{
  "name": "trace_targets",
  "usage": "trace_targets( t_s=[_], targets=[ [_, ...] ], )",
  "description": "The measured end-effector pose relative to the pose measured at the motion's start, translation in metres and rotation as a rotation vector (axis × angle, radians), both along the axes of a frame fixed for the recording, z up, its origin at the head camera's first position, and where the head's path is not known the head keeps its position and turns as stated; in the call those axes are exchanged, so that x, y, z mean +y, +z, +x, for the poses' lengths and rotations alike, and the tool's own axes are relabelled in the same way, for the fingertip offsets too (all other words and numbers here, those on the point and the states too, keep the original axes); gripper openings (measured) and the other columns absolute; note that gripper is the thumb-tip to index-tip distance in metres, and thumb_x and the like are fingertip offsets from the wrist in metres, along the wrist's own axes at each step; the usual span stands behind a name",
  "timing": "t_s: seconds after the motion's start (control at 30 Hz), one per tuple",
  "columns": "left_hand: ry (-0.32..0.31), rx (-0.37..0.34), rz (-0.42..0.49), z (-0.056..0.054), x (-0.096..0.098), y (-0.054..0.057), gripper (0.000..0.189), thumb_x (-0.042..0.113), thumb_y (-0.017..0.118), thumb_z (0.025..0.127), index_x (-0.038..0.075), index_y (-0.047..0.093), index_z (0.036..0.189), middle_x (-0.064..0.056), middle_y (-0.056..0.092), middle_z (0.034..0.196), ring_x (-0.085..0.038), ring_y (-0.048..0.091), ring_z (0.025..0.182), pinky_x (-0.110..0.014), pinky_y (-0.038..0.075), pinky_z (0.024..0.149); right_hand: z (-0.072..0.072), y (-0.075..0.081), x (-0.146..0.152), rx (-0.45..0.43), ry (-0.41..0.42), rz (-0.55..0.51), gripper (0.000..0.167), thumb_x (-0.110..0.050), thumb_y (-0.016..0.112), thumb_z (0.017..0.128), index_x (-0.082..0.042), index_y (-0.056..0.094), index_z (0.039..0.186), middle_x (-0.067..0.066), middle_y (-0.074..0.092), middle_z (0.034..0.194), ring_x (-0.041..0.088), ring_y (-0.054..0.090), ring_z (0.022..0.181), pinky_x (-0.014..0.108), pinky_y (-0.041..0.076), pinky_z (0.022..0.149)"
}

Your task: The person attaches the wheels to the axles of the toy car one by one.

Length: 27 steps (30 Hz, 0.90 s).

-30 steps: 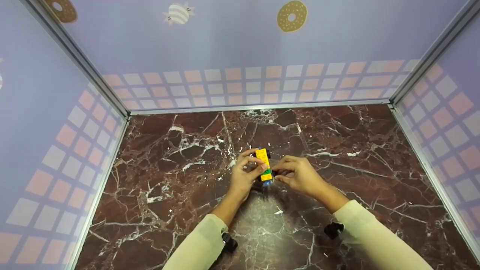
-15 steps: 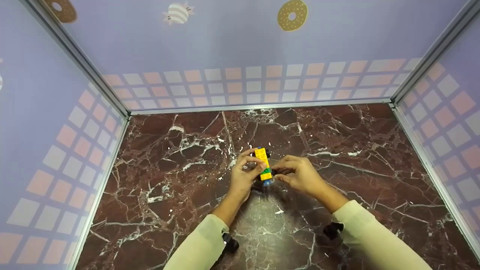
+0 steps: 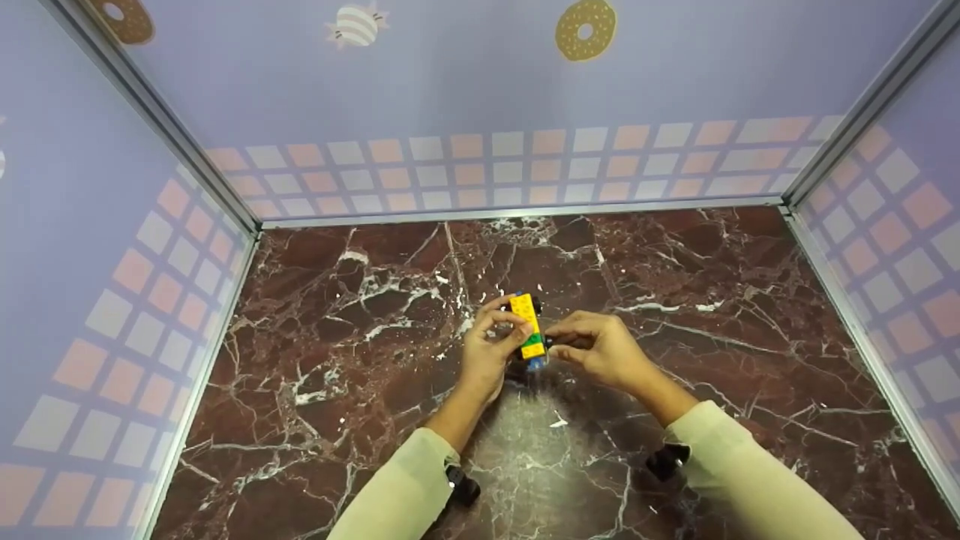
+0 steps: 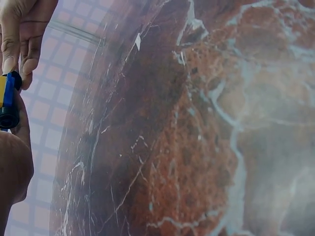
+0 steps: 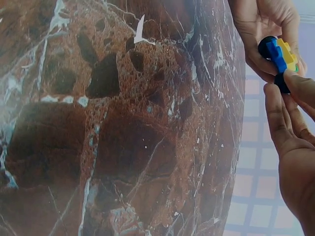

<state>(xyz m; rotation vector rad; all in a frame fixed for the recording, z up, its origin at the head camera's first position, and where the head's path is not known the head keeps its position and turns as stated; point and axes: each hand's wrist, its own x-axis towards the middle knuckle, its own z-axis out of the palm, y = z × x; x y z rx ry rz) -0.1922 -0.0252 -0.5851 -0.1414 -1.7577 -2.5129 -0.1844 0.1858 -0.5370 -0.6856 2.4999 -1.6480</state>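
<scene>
A toy car of building bricks point(image 3: 526, 311) is held in the middle of the head view, its studded yellow top facing up. Toward its near end sits a green brick point(image 3: 535, 339), above a blue base point(image 5: 279, 55) with black wheels point(image 5: 267, 47). My left hand point(image 3: 486, 349) grips the car from the left, thumb on top and fingers along the far side. On the right, my right hand point(image 3: 600, 349) pinches the black wheel point(image 5: 281, 83) near the green brick between thumb and fingers. In the left wrist view the car point(image 4: 9, 93) is partly cut off.
Below the hands lies a dark red marbled tabletop point(image 3: 360, 390) with white veins. Patterned lilac panels, a back wall point(image 3: 480, 90) and two side walls, enclose it. Small black devices point(image 3: 463, 486) sit at both sleeve cuffs.
The toy car has shifted very slightly toward the back wall. Both hands keep their hold, and the right hand's knuckles have moved a little.
</scene>
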Motion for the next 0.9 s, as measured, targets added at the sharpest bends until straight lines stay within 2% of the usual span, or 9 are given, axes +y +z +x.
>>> trace_targets(
  t_s=[0.2, 0.43, 0.73, 0.9],
  targets=[
    [-0.016, 0.003, -0.001, -0.0006, 0.0002, 0.003, 0.026, -0.01, 0.081, 0.092, -0.021, 0.063, 0.107, -0.024, 0.052, 0.157, -0.027, 0.055, 0.138, -0.027, 0.065, 0.097, -0.0002, 0.0013, 0.0009, 0.041, 0.012, 0.005, 0.027, 0.004, 0.087, 0.09, 0.004, 0.083, 0.117, 0.022, 0.078, 0.109, 0.036, 0.081, 0.098, 0.036, 0.071, 0.087],
    [-0.037, 0.013, -0.023, 0.0003, 0.0001, 0.0021, 0.023, -0.008, 0.08, 0.094, -0.02, 0.064, 0.106, -0.026, 0.05, 0.158, -0.031, 0.056, 0.139, -0.028, 0.064, 0.101, 0.0003, 0.0022, 0.0015, 0.105, 0.011, 0.068, 0.026, 0.001, 0.089, 0.089, -0.001, 0.085, 0.115, 0.016, 0.079, 0.106, 0.031, 0.081, 0.092, 0.035, 0.072, 0.082],
    [-0.034, 0.008, -0.013, 0.0002, 0.0007, 0.0021, 0.023, -0.009, 0.08, 0.094, -0.021, 0.064, 0.106, -0.026, 0.05, 0.157, -0.029, 0.057, 0.138, -0.028, 0.065, 0.099, 0.0003, 0.0017, 0.0007, 0.074, 0.009, 0.052, 0.026, 0.001, 0.089, 0.09, 0.0, 0.084, 0.115, 0.017, 0.079, 0.107, 0.032, 0.081, 0.094, 0.032, 0.071, 0.083],
    [-0.033, 0.012, -0.064, -0.0005, 0.0003, -0.0009, 0.021, -0.007, 0.081, 0.095, -0.017, 0.066, 0.105, -0.024, 0.052, 0.156, -0.028, 0.06, 0.134, -0.029, 0.065, 0.1, -0.0011, -0.0033, 0.0008, 0.058, 0.011, 0.039, 0.027, 0.002, 0.089, 0.089, 0.002, 0.083, 0.116, 0.018, 0.079, 0.108, 0.033, 0.081, 0.095, 0.029, 0.071, 0.085]
  ],
)
